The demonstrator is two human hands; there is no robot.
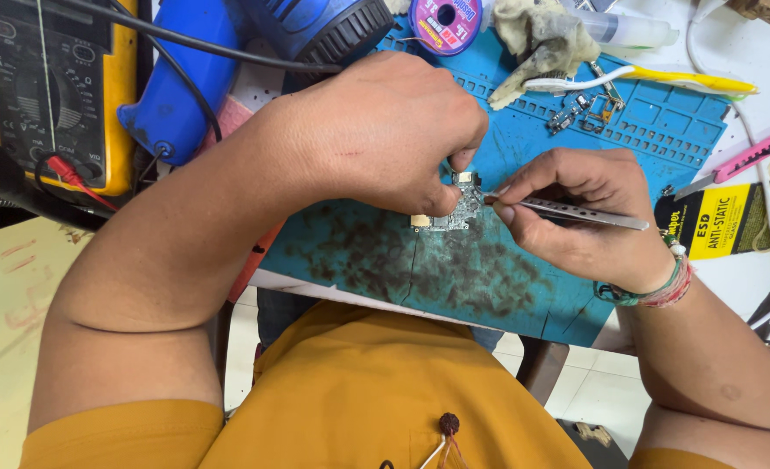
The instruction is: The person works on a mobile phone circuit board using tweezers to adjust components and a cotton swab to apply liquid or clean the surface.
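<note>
My left hand (393,139) pinches the small circuit board (456,208); my right hand (576,213) grips tweezers (567,210) at its edge. A slip could scratch components.

hands (480,174), circuit board (461,211), tweezers (576,211); blue mat (489,278)

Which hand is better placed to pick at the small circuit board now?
Probably the right hand: it holds the metal tweezers with their tip at the circuit board. The left hand pins that board to the blue mat.
</note>
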